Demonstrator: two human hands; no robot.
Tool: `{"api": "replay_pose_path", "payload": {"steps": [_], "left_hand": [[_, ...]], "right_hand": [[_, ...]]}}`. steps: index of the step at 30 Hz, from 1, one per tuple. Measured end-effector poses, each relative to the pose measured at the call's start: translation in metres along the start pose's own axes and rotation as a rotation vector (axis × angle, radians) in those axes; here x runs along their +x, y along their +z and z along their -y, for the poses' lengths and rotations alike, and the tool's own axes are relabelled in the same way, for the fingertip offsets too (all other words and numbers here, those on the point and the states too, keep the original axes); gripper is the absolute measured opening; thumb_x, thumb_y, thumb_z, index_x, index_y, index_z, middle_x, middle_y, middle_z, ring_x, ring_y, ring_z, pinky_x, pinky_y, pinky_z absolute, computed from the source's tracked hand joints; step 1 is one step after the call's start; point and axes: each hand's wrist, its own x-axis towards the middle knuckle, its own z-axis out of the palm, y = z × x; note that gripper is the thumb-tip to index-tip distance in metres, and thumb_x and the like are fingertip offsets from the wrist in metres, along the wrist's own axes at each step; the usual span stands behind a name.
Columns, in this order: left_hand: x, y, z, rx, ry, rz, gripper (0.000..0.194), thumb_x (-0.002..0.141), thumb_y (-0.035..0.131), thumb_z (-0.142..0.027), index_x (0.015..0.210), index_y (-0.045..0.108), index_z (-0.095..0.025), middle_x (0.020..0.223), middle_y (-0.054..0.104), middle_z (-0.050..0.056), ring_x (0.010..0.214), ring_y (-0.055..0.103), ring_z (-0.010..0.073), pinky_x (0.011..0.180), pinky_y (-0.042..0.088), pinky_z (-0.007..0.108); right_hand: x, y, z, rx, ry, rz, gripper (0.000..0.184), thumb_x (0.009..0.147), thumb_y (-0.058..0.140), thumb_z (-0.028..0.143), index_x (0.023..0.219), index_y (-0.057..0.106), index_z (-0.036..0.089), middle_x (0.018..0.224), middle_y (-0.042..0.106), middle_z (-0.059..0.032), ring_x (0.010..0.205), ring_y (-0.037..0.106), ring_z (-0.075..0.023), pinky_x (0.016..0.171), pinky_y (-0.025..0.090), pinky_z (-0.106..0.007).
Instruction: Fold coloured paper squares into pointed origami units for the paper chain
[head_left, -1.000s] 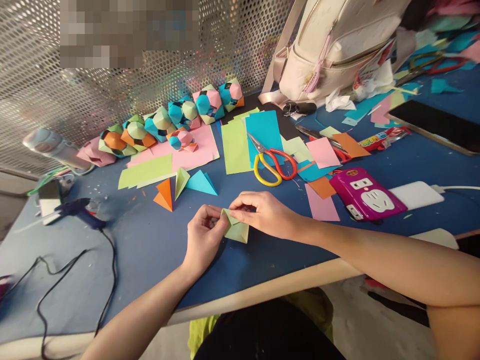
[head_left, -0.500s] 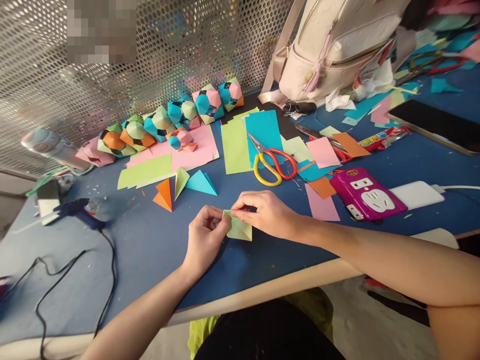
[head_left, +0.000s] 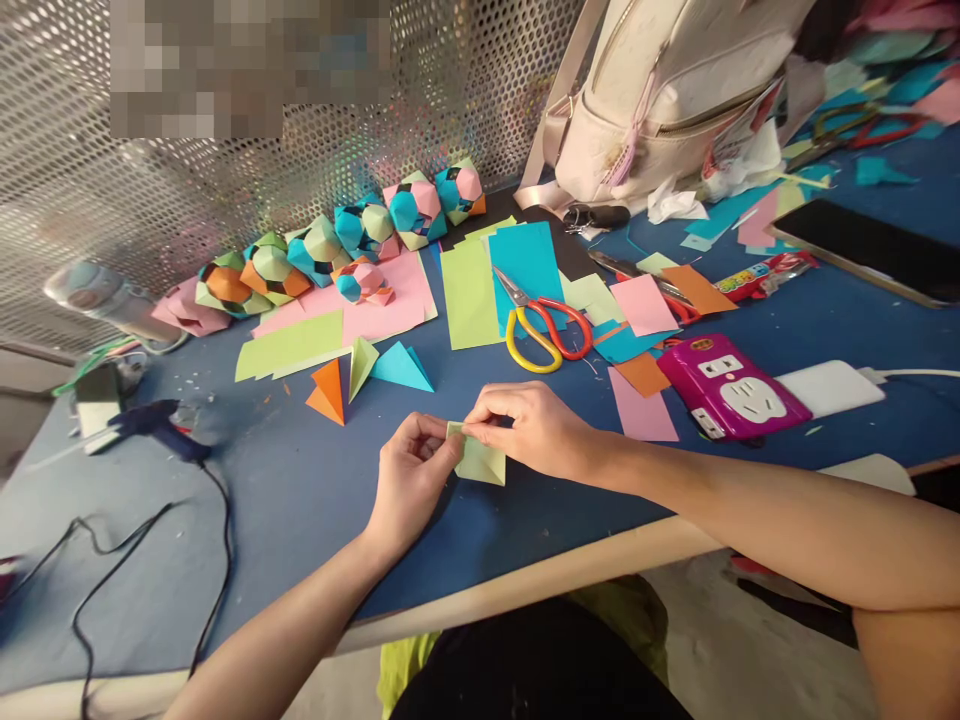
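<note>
A small folded light green paper piece point(head_left: 480, 461) rests on the blue table point(head_left: 300, 500) near its front edge. My left hand point(head_left: 409, 485) pinches its left corner with thumb and fingers closed. My right hand point(head_left: 536, 428) presses and pinches its top edge from the right, fingers curled. Just beyond lie three folded paper triangles: orange point(head_left: 328, 390), green point(head_left: 362, 362) and blue point(head_left: 403, 366).
A row of multicoloured paper balls point(head_left: 337, 240) lines the perforated metal wall. Flat coloured sheets, red-and-yellow scissors point(head_left: 544, 330), a magenta power strip point(head_left: 731, 388), a phone point(head_left: 874, 250) and a beige backpack point(head_left: 675, 90) lie beyond. A blue glue gun point(head_left: 154, 422) with black cable sits left.
The green paper has been turned slightly and flattened under my fingers; both hands stay in almost the same place.
</note>
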Motion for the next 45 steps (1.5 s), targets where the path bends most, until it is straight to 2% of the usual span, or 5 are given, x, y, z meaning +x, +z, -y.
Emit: {"api": "replay_pose_path", "payload": {"steps": [6,25,34,39,45], "left_hand": [[0.0,0.001,0.001,-0.045,-0.045,-0.002,0.018,0.075,0.072,-0.031,0.084,0.066,-0.017,0.069,0.063,-0.002,0.06,0.052,0.0079,0.056,0.041,0.018],[0.006,-0.008,0.007,0.081,0.031,0.054,0.016,0.075,0.072,-0.035,0.084,0.073,-0.021,0.073,0.072,-0.001,0.065,0.06,0.0101,0.06,0.047,0.018],[0.002,-0.008,0.0,0.3,0.257,-0.131,0.013,0.08,0.066,-0.032,0.079,0.07,-0.02,0.069,0.071,-0.002,0.06,0.06,0.0105,0.057,0.048,0.02],[0.002,-0.006,0.0,0.382,0.335,-0.138,0.011,0.082,0.064,-0.03,0.08,0.068,-0.02,0.068,0.071,-0.001,0.058,0.062,0.0108,0.055,0.049,0.02],[0.003,-0.006,0.001,0.387,0.473,-0.116,0.007,0.083,0.063,-0.026,0.079,0.065,-0.02,0.087,0.071,0.003,0.077,0.065,0.0136,0.065,0.051,0.023]], "right_hand": [[-0.001,0.002,-0.002,-0.03,-0.046,-0.018,0.02,0.085,0.058,0.015,0.065,0.058,0.016,0.065,0.056,0.0002,0.058,0.05,-0.0088,0.056,0.037,-0.021],[-0.002,-0.004,-0.009,-0.319,-0.344,0.056,0.026,0.094,0.047,0.016,0.071,0.06,0.015,0.067,0.056,-0.0034,0.065,0.049,-0.0129,0.059,0.038,-0.024],[0.003,-0.004,-0.002,-0.069,0.002,0.035,0.016,0.084,0.064,0.021,0.07,0.06,0.015,0.067,0.057,0.0002,0.059,0.049,-0.0086,0.056,0.037,-0.021],[0.002,-0.003,-0.001,-0.058,0.019,0.014,0.025,0.084,0.063,0.019,0.06,0.059,0.014,0.06,0.055,0.0013,0.054,0.045,-0.007,0.053,0.033,-0.021],[0.005,-0.006,0.005,-0.01,0.132,0.054,0.012,0.076,0.071,0.017,0.068,0.063,0.014,0.066,0.056,0.0015,0.058,0.048,-0.0079,0.055,0.035,-0.02]]}}
